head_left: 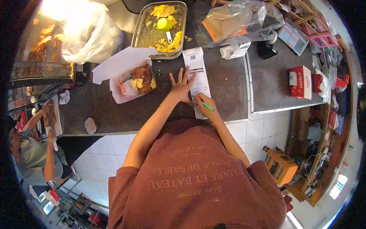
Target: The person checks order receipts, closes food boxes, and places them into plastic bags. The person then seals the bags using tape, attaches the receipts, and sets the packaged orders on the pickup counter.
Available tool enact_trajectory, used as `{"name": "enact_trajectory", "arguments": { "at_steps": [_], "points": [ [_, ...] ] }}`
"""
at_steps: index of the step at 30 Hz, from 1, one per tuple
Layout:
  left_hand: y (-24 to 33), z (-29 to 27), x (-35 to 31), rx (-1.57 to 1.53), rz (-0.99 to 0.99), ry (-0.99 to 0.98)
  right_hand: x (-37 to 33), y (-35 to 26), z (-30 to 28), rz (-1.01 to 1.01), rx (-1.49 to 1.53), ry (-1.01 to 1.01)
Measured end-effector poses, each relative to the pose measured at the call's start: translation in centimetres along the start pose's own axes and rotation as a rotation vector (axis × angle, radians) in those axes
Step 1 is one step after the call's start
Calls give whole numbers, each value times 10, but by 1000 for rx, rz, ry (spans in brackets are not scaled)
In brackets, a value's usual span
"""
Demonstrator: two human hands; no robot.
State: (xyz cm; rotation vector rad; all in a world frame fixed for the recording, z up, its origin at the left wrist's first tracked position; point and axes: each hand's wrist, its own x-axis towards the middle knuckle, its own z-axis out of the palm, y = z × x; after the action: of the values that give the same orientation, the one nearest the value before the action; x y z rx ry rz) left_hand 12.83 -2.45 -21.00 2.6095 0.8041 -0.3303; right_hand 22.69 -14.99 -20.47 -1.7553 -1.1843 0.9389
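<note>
A long white paper receipt [196, 82] lies on the dark counter in front of me. My left hand [182, 87] rests on its left side with the fingers spread, pressing it flat. Over the receipt's lower part, my right hand [207, 107] grips a green pen [207, 106], its fingers closed around it. The pen's tip is hidden by my fingers. Left of my left hand sits a white takeaway box [124, 98] with its lid up. Inside are fried chicken [143, 73], yellow food [136, 83] and a white wrapped item [128, 88].
A metal tray [144, 32] at the back holds yellow food and a yellow-green scoop [164, 24]. White plastic bags [89, 36] stand left; clear plastic [248, 23] lies right. A red box [300, 82] stands far right. Another person [36, 152] works at the left.
</note>
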Motion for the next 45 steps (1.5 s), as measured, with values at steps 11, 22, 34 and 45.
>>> {"name": "enact_trajectory", "arguments": {
  "at_steps": [11, 22, 34, 45],
  "points": [
    [-3, 2, 1, -50, 18, -4, -7, -4, -5, 82, -26, 198],
    [0, 0, 0, -38, -5, -36, -25, -5, -9, 165, -126, -59],
    [-6, 0, -36, -199, 304, 437, -26, 2, -38, 31, -804, 131],
    [-162, -106, -156, -308, -504, 1206, 158, -156, 77, -644, -377, 173]
  ]
}}
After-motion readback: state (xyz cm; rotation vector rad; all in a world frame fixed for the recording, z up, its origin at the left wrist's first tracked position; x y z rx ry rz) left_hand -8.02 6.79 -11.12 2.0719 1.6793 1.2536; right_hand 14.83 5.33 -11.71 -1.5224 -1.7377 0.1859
